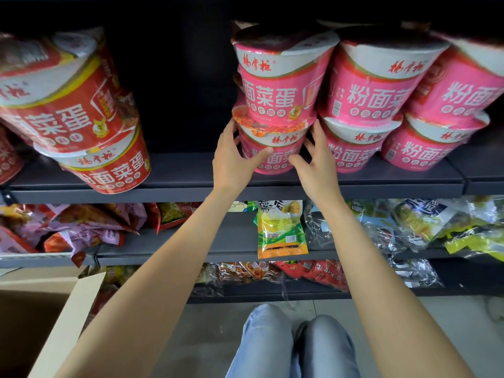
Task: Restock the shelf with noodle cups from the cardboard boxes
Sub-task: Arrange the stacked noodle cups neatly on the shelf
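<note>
A pink noodle cup (275, 159) stands on the dark shelf (191, 193) with a second pink cup (278, 85) stacked on top. My left hand (234, 159) holds the lower cup from its left side, thumb laid across the front. My right hand (319, 162) is at the cup's right side, fingers straight and spread, thumb tip touching the front. More pink cups (371, 88) are stacked two high to the right. Red noodle cups (106, 165) lean in a stack at the left. An open cardboard box (65, 320) sits at the lower left; its inside looks dark.
A dark gap of bare shelf lies between the red and pink stacks. Lower shelves hold snack bags, including a yellow-green packet (281, 230) hanging over the edge. My knees (294, 342) are close to the bottom shelf over grey floor.
</note>
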Motion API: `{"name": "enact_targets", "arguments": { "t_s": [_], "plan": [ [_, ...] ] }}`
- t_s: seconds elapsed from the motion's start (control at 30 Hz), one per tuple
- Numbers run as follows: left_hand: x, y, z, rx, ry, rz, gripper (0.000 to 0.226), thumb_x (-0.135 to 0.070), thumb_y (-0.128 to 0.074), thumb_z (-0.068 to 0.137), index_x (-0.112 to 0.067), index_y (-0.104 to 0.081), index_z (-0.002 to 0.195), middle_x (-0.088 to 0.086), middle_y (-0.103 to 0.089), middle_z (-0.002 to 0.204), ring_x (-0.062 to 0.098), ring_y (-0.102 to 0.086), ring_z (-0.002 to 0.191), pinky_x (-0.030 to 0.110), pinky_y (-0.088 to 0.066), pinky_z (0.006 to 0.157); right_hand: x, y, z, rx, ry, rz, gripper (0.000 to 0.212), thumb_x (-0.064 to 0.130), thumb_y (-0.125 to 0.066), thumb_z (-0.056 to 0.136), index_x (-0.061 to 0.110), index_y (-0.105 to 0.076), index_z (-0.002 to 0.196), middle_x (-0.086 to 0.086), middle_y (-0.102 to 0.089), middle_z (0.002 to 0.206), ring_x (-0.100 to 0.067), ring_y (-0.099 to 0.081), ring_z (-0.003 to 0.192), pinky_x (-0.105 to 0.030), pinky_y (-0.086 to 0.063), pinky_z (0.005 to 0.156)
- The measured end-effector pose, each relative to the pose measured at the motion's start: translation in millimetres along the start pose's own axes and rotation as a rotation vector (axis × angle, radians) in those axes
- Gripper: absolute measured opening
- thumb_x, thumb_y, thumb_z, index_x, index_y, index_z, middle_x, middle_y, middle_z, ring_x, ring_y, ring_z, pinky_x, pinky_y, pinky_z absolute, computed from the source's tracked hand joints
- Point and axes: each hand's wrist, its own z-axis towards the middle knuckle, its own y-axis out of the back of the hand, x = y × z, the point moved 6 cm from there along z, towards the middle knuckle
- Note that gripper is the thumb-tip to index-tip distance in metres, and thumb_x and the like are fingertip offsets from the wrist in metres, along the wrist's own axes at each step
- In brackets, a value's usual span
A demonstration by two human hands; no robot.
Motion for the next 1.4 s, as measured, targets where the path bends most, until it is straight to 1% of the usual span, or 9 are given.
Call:
{"name": "enact_targets", "arguments": {
  "t_s": [0.13, 0.3, 0.47, 0.67, 0.8, 0.9, 1.1, 1.2, 1.4],
  "plan": [
    [-8.6, 16.5, 4.6, -0.011, 0.013, -0.082, 0.097, -0.036, -0.074, 0.081, -0.017, -0.011, 0.153, 0.003, -0.023, 0.158, 0.016, -0.025, 0.143, 0.031, -0.028, 0.112, 28.8, 21.0, -10.5, -0.180, 0.176, -0.249, 0.060, 0.005, -0.050, 0.090, 0.010, -0.030, 0.147, -0.006, -0.037, 0.146, -0.017, -0.041, 0.132, -0.021, -0.042, 0.103],
    [-43.7, 17.6, 22.0, 0.129, -0.069, -0.136, 0.068, -0.009, -0.054, 0.093, -0.014, -0.019, 0.152, -0.003, -0.040, 0.146, -0.006, -0.040, 0.121, -0.003, -0.036, 0.086, 51.2, 13.8, 2.8, -0.094, 0.234, -0.337, 0.069, 0.010, -0.054, 0.092, 0.009, -0.018, 0.151, -0.007, -0.027, 0.154, -0.009, -0.028, 0.138, 0.006, -0.021, 0.096],
    [-52.5, 14.1, 18.4, 0.168, -0.079, -0.247, 0.079, -0.018, -0.053, 0.076, -0.016, -0.026, 0.150, -0.003, -0.049, 0.136, 0.002, -0.051, 0.118, 0.019, -0.047, 0.097, 50.2, 3.9, 10.9, -0.071, 0.168, -0.286, 0.079, 0.011, -0.057, 0.090, 0.011, -0.010, 0.152, -0.004, -0.020, 0.158, -0.013, -0.022, 0.144, -0.014, -0.025, 0.105],
    [-41.9, 24.9, -3.3, 0.023, -0.232, -0.141, 0.063, -0.011, -0.063, 0.084, -0.013, -0.037, 0.141, -0.001, -0.043, 0.137, -0.001, -0.046, 0.119, 0.001, -0.035, 0.091, 48.6, 3.2, 24.9, 0.019, 0.111, -0.136, 0.081, 0.007, -0.054, 0.089, 0.013, -0.004, 0.153, -0.002, -0.028, 0.154, -0.012, -0.030, 0.140, -0.031, -0.034, 0.113],
    [-37.9, 28.0, 10.9, 0.011, -0.117, -0.184, 0.073, -0.008, -0.066, 0.085, -0.014, -0.028, 0.147, 0.005, -0.036, 0.148, 0.006, -0.043, 0.126, -0.003, -0.033, 0.086, 43.7, 6.3, 22.0, -0.051, 0.111, -0.155, 0.076, 0.009, -0.056, 0.092, 0.012, -0.010, 0.152, -0.001, -0.028, 0.154, -0.001, -0.033, 0.136, -0.012, -0.033, 0.107],
    [-31.4, 18.3, 16.0, 0.098, -0.046, -0.112, 0.093, -0.033, -0.069, 0.073, -0.021, -0.019, 0.151, 0.005, -0.023, 0.155, 0.019, -0.030, 0.139, 0.023, -0.033, 0.105, 36.9, 9.3, 15.2, -0.093, 0.107, -0.240, 0.071, 0.009, -0.056, 0.093, 0.010, -0.016, 0.151, -0.002, -0.030, 0.153, 0.011, -0.033, 0.126, 0.010, -0.024, 0.086],
    [-18.2, 7.4, 1.5, 0.139, -0.006, -0.181, 0.084, -0.015, -0.075, 0.078, -0.022, -0.028, 0.148, -0.010, -0.047, 0.136, 0.007, -0.046, 0.123, 0.032, -0.042, 0.103, 18.4, 4.9, 1.6, -0.067, 0.033, -0.158, 0.070, 0.002, -0.052, 0.089, 0.014, -0.019, 0.151, -0.002, -0.034, 0.152, -0.017, -0.034, 0.139, -0.037, -0.033, 0.114],
    [-13.5, 11.0, 2.7, 0.152, -0.006, -0.184, 0.082, -0.008, -0.071, 0.082, -0.024, -0.026, 0.149, -0.008, -0.045, 0.142, 0.006, -0.045, 0.122, 0.028, -0.039, 0.102, 19.1, -3.4, -6.2, -0.064, 0.079, -0.157, 0.066, 0.006, -0.048, 0.081, 0.020, -0.032, 0.144, 0.003, -0.044, 0.144, -0.013, -0.043, 0.133, -0.042, -0.041, 0.108],
    [-8.5, 17.8, 4.9, 0.185, -0.019, -0.252, 0.078, -0.016, -0.068, 0.081, -0.023, -0.030, 0.148, -0.014, -0.046, 0.137, 0.003, -0.048, 0.122, 0.022, -0.041, 0.100, 17.4, -14.9, -23.2, -0.099, 0.061, -0.194, 0.079, 0.003, -0.054, 0.085, 0.015, -0.015, 0.153, -0.001, -0.013, 0.160, -0.018, -0.027, 0.143, -0.043, -0.039, 0.109]
  ]
}}
